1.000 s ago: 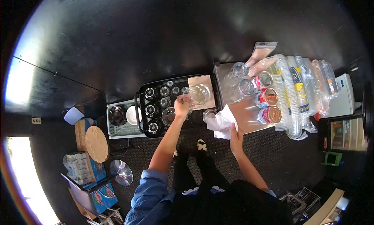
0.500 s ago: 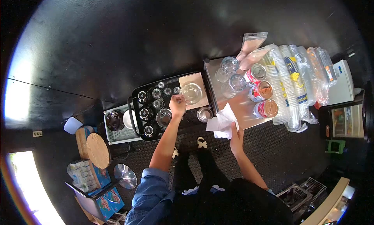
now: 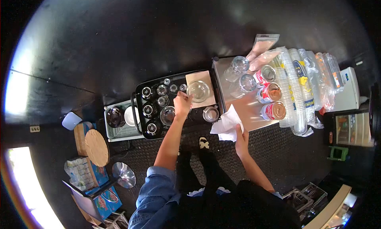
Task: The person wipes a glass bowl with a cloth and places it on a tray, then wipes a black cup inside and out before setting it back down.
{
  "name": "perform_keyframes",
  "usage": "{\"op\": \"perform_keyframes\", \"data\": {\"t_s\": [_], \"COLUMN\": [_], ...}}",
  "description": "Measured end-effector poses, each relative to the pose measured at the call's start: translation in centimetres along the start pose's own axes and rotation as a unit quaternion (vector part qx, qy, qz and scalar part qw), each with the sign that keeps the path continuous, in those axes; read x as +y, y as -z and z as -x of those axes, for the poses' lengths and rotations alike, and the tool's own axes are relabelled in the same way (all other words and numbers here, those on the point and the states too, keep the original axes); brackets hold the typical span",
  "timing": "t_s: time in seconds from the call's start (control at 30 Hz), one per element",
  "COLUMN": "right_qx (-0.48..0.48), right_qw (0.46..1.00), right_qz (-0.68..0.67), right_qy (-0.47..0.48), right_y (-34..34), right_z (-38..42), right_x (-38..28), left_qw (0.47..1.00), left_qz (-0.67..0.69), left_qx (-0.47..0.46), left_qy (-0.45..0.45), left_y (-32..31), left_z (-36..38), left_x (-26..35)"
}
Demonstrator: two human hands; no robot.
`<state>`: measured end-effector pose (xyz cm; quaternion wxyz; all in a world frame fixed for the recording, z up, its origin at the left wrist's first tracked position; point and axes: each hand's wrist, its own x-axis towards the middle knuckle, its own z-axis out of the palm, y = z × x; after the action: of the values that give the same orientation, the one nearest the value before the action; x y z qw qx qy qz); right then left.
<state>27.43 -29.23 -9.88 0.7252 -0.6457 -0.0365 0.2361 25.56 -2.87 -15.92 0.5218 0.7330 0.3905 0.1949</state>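
Note:
My left hand (image 3: 182,104) hovers over the black tray (image 3: 138,110) of upturned small glasses (image 3: 158,95), its fingers loose and holding nothing. Just right of its fingertips a wide clear glass (image 3: 198,90) stands on a beige mat (image 3: 207,75), apart from the hand. My right hand (image 3: 241,139) is shut on a white cloth (image 3: 226,124) at the front edge of the steel counter (image 3: 248,112). Between the hands, another glass (image 3: 210,114) sits at the tray's right end.
On the steel counter stand two upturned glasses (image 3: 243,83), three cans (image 3: 270,93) and bagged stacks of plastic cups (image 3: 295,84). Left of the tray is a white basket (image 3: 119,134) with a bowl. A round wooden board (image 3: 97,147), a metal cone (image 3: 124,174) and boxes (image 3: 105,199) lie lower left.
My left hand set the wide glass down on the beige mat, let go and drew back over the tray. My right hand kept hold of the cloth.

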Motion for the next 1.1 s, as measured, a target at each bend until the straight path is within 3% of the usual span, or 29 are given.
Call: {"op": "perform_keyframes", "data": {"t_s": [0.1,0.27,0.3,0.37,0.4,0.63,0.9,0.93,1.03,1.1], "right_qx": [0.016,-0.054,-0.084,-0.096,-0.102,-0.122,-0.087,-0.08,-0.085,-0.097], "right_qw": [0.998,0.997,0.995,0.994,0.992,0.988,0.99,0.991,0.992,0.992], "right_qz": [0.064,0.06,0.046,0.055,0.069,0.095,0.115,0.108,0.088,0.074], "right_qy": [0.017,0.017,0.006,-0.003,-0.008,0.022,0.001,-0.003,-0.021,-0.036], "right_y": [-1.2,-3.2,-3.4,-4.5,-5.0,-7.0,-5.3,-5.3,-4.7,-4.4], "right_z": [-0.1,-0.7,-0.9,-0.8,-0.9,-0.2,0.3,0.5,0.6,0.6], "right_x": [-0.2,-1.2,-0.8,-1.0,-0.9,-0.6,-1.0,-1.3,-1.2,-1.0], "left_qw": [0.986,0.985,0.989,0.968,0.972,0.936,0.947,0.942,0.937,0.938], "left_qz": [-0.128,-0.034,-0.051,-0.194,-0.214,-0.349,-0.316,-0.333,-0.345,-0.346], "left_qx": [0.079,0.137,0.129,0.123,0.076,0.004,0.013,0.041,-0.005,-0.008], "left_qy": [-0.077,-0.095,-0.057,-0.103,-0.053,-0.051,0.054,-0.005,0.046,0.033], "left_y": [0.2,4.2,5.3,7.2,7.7,8.2,8.3,8.4,8.6,8.9], "left_z": [1.0,4.6,5.1,5.9,6.0,4.0,3.2,3.4,3.0,3.4], "left_x": [-0.2,-2.3,-3.9,-6.6,-7.7,-10.4,-8.8,-8.8,-8.0,-7.4]}}
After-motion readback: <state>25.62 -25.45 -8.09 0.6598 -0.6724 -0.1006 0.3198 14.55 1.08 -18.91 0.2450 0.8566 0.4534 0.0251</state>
